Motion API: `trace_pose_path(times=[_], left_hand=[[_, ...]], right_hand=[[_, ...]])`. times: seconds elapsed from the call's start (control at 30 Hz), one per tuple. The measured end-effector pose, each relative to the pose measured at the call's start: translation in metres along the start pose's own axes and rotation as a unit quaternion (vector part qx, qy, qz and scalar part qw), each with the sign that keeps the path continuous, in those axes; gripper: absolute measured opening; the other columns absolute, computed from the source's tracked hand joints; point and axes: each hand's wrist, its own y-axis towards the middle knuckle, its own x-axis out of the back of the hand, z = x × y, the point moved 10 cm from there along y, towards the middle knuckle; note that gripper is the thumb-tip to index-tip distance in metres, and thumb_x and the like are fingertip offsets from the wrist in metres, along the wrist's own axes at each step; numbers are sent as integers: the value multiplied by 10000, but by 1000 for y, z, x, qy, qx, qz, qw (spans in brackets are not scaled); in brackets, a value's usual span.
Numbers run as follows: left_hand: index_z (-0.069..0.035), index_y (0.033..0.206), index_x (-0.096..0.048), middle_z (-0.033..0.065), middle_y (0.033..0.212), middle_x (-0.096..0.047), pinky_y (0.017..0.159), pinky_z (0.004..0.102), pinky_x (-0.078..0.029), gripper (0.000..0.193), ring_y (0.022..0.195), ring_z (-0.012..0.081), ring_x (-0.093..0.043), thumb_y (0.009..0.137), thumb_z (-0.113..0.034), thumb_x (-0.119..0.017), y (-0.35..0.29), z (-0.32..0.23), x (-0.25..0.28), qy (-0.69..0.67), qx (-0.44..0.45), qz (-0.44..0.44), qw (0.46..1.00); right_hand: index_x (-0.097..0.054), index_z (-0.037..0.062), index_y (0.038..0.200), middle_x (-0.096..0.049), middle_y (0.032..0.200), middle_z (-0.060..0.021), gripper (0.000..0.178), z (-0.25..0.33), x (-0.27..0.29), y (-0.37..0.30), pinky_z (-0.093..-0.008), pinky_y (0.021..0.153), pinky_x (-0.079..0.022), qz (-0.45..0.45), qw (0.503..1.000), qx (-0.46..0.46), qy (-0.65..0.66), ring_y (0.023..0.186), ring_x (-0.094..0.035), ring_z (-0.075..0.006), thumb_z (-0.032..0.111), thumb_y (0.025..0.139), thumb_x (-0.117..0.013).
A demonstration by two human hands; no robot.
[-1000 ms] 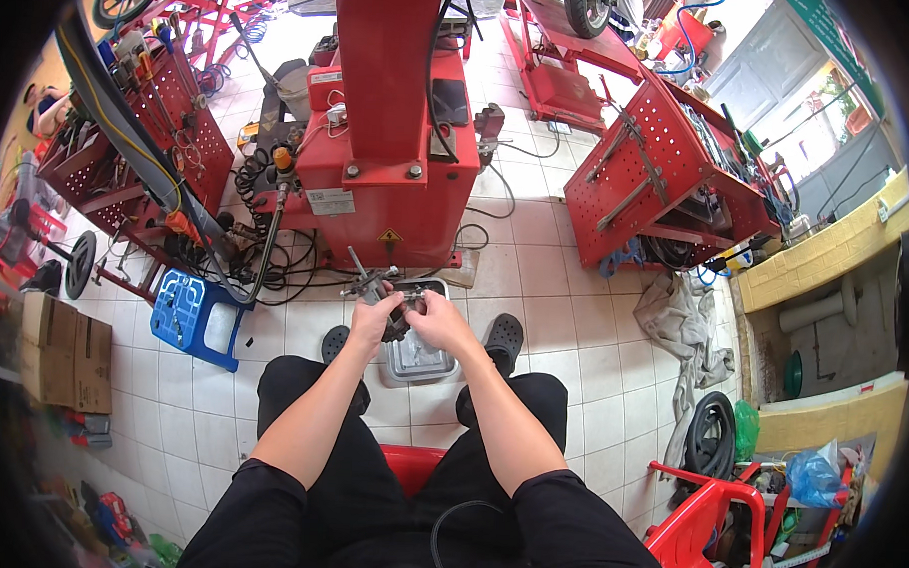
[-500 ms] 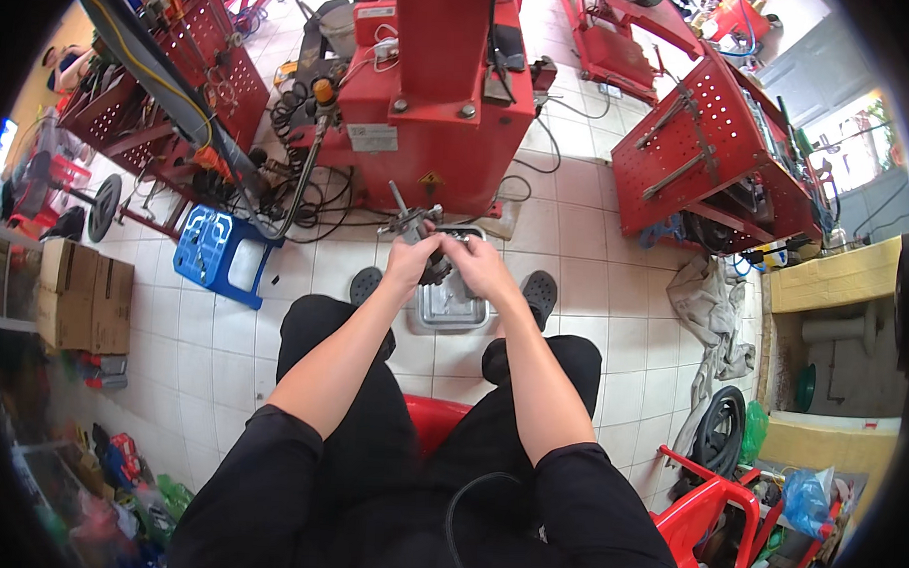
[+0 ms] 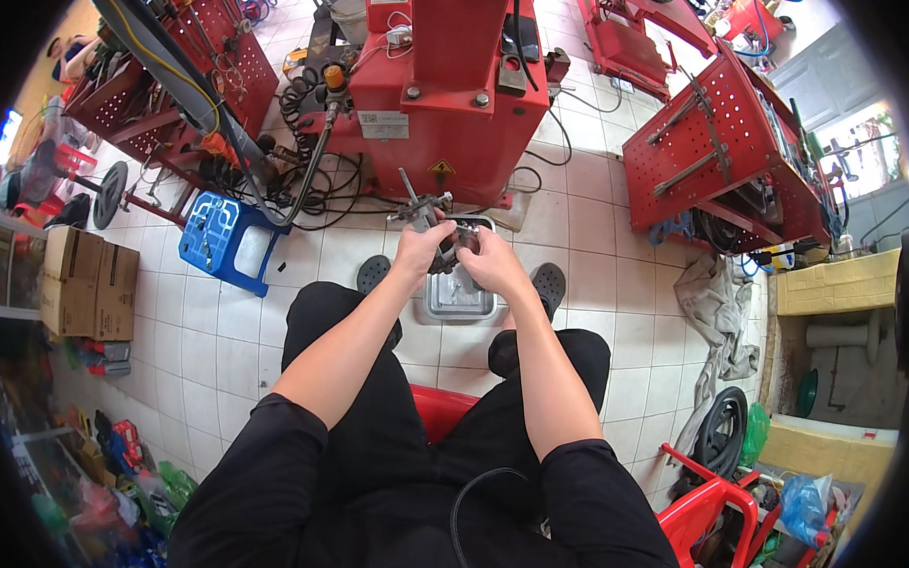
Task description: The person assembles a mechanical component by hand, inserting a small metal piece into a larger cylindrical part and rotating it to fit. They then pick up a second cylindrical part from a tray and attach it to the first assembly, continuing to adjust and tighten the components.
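My left hand (image 3: 421,247) is closed around a grey metal machine part (image 3: 418,214), with a thin rod (image 3: 407,185) sticking up from its far side. My right hand (image 3: 492,264) is just to the right, its thumb and fingers pinched on a small metal piece (image 3: 467,238). Whether that piece is joined to the larger part, I cannot tell. Both hands are held over a grey rectangular tray (image 3: 460,313) on the tiled floor between my feet. My fingers hide much of the part and what lies in the tray.
Ahead stands a large red machine base (image 3: 449,154) with hoses beside it. A blue stool (image 3: 226,238) is at the left, with cardboard boxes (image 3: 86,283) farther left. Red perforated tool carts (image 3: 694,152) stand on both sides. A red chair (image 3: 706,523) and a crumpled cloth (image 3: 714,313) are at the right.
My hands have come slightly apart, and the right one has turned, showing more of the small metal piece and the metal part. The whole view has shifted a little.
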Motion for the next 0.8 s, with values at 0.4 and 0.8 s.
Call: trace_pose_path(times=[0.4, 0.8], left_hand=[[-92, 981, -519, 25, 835, -597, 637, 284, -492, 271, 736, 142, -606, 776, -110, -695, 2, -1, 3, 16, -15, 3, 1000], [-90, 984, -518, 30, 842, -589, 640, 284, -493, 282, 735, 141, -606, 770, -106, -702, 2, -1, 1, 2, -21, 10, 1000]], right_hand=[[-562, -34, 843, -622, 821, -244, 431, 10, 4, -6, -435, 711, -459, 10, 998, -46, 38, 791, -599, -400, 395, 800, -541], [-569, -32, 921, -607, 889, -273, 505, 7, 6, -2, -446, 788, -430, -19, 997, -17, 68, 895, -569, -424, 435, 932, -374]])
